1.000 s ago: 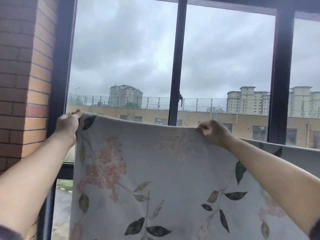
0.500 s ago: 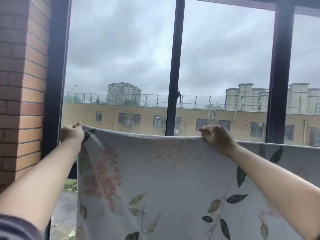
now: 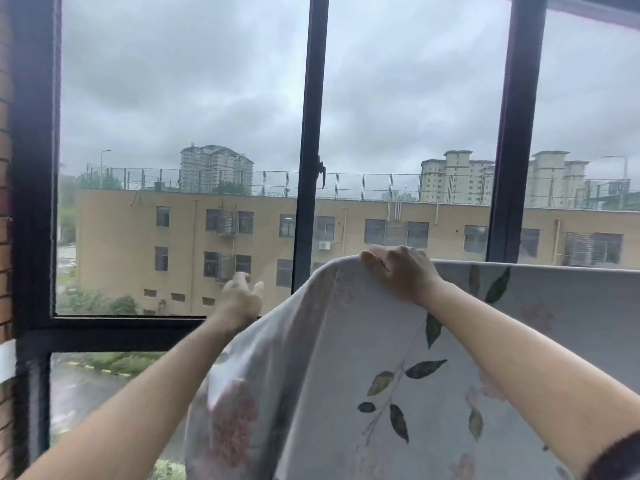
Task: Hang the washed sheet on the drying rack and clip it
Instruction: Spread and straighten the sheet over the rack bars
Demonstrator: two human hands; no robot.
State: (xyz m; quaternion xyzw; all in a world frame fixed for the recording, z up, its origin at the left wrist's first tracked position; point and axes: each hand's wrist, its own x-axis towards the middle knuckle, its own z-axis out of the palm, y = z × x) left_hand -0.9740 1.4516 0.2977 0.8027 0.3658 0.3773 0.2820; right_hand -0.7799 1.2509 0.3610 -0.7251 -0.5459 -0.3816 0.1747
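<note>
Pale grey cloth printed with pink blossom and dark leaves, the sheet [image 3: 346, 358] fills the lower right of the view, in front of the window. Its top edge runs level from the right hand [image 3: 398, 271] away to the right; whatever carries it there is hidden by the cloth. Left of that hand the edge falls away steeply and the cloth hangs in loose folds. Past that falling edge the air is open as far as the dark window frame [image 3: 34, 202] and the brick wall [image 3: 5, 237] at the far left. The centre mullion [image 3: 311, 133] stands upright behind the sheet's highest part.

Both arms reach forward and up, forearms bare. The right hand is knuckles-up, its fingers curled over the top edge, gripping the sheet at its highest point. The left hand [image 3: 240, 299] sits lower and to the left, just beside the sloping edge. It is blurred, with fingers and thumb loosely apart and nothing visible in them. Whether its wrist touches the cloth I cannot tell.
</note>
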